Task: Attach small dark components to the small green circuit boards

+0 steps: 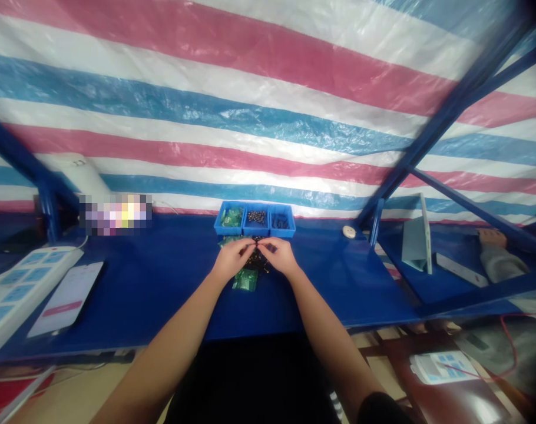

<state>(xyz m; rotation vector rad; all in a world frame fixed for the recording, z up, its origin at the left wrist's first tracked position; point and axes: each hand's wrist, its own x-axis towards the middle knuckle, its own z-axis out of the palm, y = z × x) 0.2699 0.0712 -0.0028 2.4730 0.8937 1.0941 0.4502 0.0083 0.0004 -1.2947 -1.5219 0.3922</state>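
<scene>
My left hand and my right hand meet over the blue table, thumb and fingertips pinched together on both. Something small and dark seems to be between the fingertips, too small to name. Beneath them lies a pile of small black and brass-coloured parts. A green packet rests just in front of the pile, and more green shows behind my left hand. Beyond my hands stand three joined blue bins: green packets fill the left, small dark and brass-coloured pieces the middle, dark blue pieces the right.
On the left of the blue table are a phone and a white power strip. A round cream-coloured object sits right of the bins. Farther right, past a blue frame post, are a tablet stand and another person's hand.
</scene>
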